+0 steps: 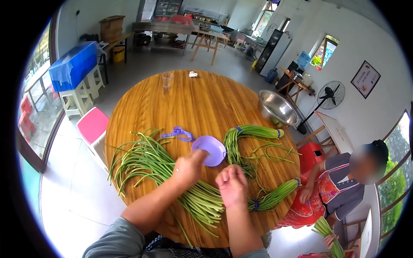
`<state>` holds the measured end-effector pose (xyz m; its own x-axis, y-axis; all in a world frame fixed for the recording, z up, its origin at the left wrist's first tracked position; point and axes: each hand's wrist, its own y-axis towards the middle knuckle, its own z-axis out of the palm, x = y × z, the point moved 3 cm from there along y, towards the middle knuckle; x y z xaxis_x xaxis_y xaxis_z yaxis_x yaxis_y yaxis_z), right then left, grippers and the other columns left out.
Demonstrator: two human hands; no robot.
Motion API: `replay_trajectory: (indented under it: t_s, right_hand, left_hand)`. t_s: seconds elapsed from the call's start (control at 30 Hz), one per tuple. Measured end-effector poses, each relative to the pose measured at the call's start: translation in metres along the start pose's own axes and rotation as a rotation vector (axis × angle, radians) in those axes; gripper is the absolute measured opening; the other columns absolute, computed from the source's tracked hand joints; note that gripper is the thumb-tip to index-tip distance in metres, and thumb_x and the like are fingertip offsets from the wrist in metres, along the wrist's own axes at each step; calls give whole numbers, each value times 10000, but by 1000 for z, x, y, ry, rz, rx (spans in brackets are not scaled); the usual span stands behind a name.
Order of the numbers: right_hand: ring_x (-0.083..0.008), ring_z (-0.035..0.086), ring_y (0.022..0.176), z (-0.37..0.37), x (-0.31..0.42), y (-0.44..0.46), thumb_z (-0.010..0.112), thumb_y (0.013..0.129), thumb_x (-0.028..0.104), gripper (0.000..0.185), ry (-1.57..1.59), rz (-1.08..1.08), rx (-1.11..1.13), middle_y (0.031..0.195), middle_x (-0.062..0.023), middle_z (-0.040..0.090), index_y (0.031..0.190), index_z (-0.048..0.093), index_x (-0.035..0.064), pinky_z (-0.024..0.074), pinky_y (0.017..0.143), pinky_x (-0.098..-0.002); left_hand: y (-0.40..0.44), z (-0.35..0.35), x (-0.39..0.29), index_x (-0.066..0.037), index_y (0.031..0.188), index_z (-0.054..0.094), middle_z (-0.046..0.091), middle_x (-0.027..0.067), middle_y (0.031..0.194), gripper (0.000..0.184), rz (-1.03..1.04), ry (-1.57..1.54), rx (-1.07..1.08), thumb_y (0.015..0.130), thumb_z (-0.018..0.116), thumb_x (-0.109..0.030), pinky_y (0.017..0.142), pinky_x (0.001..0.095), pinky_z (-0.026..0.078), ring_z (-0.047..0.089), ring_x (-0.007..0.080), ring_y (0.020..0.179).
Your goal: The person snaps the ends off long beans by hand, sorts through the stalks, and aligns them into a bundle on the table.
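Note:
My left hand (188, 170) is raised over the near rim of a purple plate (215, 155), fingers curled and thumb side toward the plate. My right hand (233, 185) is beside it, fingers bent in toward the palm. What either hand holds, if anything, is too small or hidden to make out. Under my left forearm lies a large loose pile of garlic scapes (150, 165). To the right are a bundle of scapes (258, 131) tied with purple tape and a second tied bundle (277, 193) near my right wrist. A crumpled purple strip (178, 133) lies behind the plate.
The round wooden table (198, 103) also bears a clear cup (167, 80) and a crumpled white tissue (193, 74). A large steel basin (278, 107) stands at its far right. A co-worker (331, 185) sits at the right, holding green stems (329, 238). A pink stool (94, 124) stands left.

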<state>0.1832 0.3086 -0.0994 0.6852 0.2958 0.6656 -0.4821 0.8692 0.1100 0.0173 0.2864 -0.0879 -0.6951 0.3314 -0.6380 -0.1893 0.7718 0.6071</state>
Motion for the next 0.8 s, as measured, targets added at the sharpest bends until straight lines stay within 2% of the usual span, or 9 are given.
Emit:
replay_trajectory:
  t_s: [0.07, 0.13, 0.2, 0.27, 0.4, 0.5, 0.57, 0.7, 0.8]
  right_hand:
    - [-175, 519, 744, 13, 25, -4, 541, 1040, 148, 100, -155, -314, -7, 818, -48, 536, 1044, 551, 49, 464, 691, -314]
    - [-182, 548, 745, 12, 25, 0, 526, 1047, 148, 119, -233, -334, 12, 856, -66, 569, 1110, 536, 48, 478, 722, -321]
    - [-181, 570, 747, 3, 15, -1, 518, 1047, 130, 156, -377, -132, -181, 907, -76, 606, 1180, 515, 49, 480, 743, -324]
    - [-171, 573, 783, -18, 11, 4, 511, 1048, 117, 182, -433, -138, -219, 970, -81, 622, 1219, 504, 55, 472, 754, -316]
    - [-140, 553, 827, -29, 14, 5, 521, 1051, 134, 152, -455, -61, -86, 1037, -76, 602, 1185, 524, 63, 448, 747, -279]
    - [-121, 536, 791, -30, 10, 4, 545, 1046, 155, 123, -511, 26, -101, 966, -45, 600, 1121, 550, 58, 433, 720, -251]
    - [-112, 523, 761, -29, 7, 3, 560, 1044, 173, 125, -709, 166, 28, 874, -10, 585, 1047, 569, 49, 435, 697, -251]
    - [-105, 541, 790, -29, 3, 4, 566, 1040, 166, 130, -985, 136, 33, 848, -3, 598, 1033, 577, 36, 462, 717, -279]
    - [-206, 650, 820, -22, 3, 0, 594, 1008, 136, 118, -1143, 85, 135, 888, -97, 677, 1054, 588, 27, 507, 741, -356]
  left_hand:
    - [7, -9, 11, -17, 1007, 645, 673, 199, 931, 85, -86, -8, -49, 933, 612, -42, 695, 433, 552, 684, 378, 814]
    - [12, -16, 5, -47, 1030, 629, 676, 197, 944, 83, -88, -174, 48, 956, 599, -70, 702, 458, 537, 677, 389, 867]
    - [8, -16, -4, -48, 1058, 635, 671, 201, 947, 123, -12, -233, 84, 936, 627, -57, 735, 450, 528, 668, 391, 871]
    - [4, -16, -17, -60, 1101, 651, 673, 177, 943, 190, 231, -210, 187, 911, 659, -59, 706, 440, 533, 663, 379, 851]
    - [-2, -11, -8, -85, 1110, 673, 666, 160, 877, 215, 234, -180, 273, 896, 673, -62, 687, 441, 546, 664, 375, 780]
    - [-11, -2, -6, -58, 1076, 638, 662, 200, 867, 171, 188, -180, 368, 917, 661, -116, 691, 475, 537, 661, 409, 782]
    - [-13, 1, -7, -37, 1038, 596, 661, 226, 876, 166, 147, -193, 432, 941, 639, -164, 693, 501, 521, 658, 434, 816]
    - [-12, -5, -2, -35, 1027, 606, 663, 220, 883, 162, 129, -116, 469, 930, 648, -159, 720, 495, 522, 657, 427, 838]
    - [-11, -2, 3, -31, 1028, 617, 668, 210, 908, 163, 202, -141, 468, 886, 647, -103, 756, 485, 527, 660, 418, 869]
